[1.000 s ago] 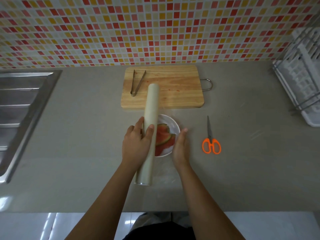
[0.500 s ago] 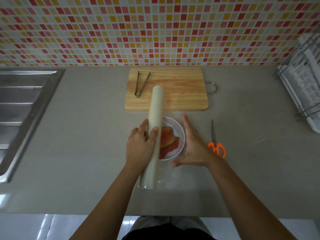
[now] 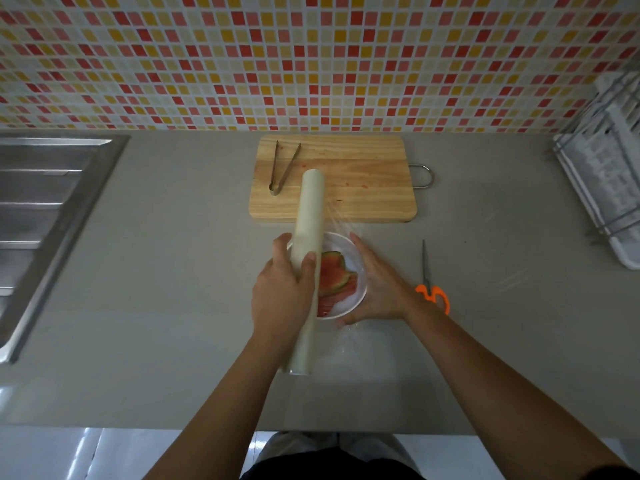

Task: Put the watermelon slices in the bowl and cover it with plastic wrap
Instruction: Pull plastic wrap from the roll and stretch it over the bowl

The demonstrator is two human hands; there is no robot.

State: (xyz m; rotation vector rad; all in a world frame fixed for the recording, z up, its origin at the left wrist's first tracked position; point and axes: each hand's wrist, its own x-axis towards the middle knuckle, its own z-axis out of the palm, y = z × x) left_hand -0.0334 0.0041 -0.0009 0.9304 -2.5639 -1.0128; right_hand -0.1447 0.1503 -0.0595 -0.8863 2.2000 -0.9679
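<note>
A white bowl (image 3: pixel 349 249) with red watermelon slices (image 3: pixel 334 277) sits on the grey counter in front of the cutting board. My left hand (image 3: pixel 282 292) grips a long cream roll of plastic wrap (image 3: pixel 309 220), held lengthwise over the bowl's left edge. Clear film (image 3: pixel 341 223) stretches from the roll across the bowl. My right hand (image 3: pixel 379 285) lies with straight fingers against the bowl's right side, pressing the film there; its thumb reaches under the bowl's near rim.
A wooden cutting board (image 3: pixel 360 188) with metal tongs (image 3: pixel 282 168) lies behind the bowl. Orange-handled scissors (image 3: pixel 431 285) lie to the right, partly under my right wrist. A steel sink (image 3: pixel 45 216) is at left, a dish rack (image 3: pixel 609 174) at right.
My right hand turned from the bowl's near right edge to lie open along its right side, then pressed closer in. My left hand keeps its hold on the roll. The camera moved slightly.
</note>
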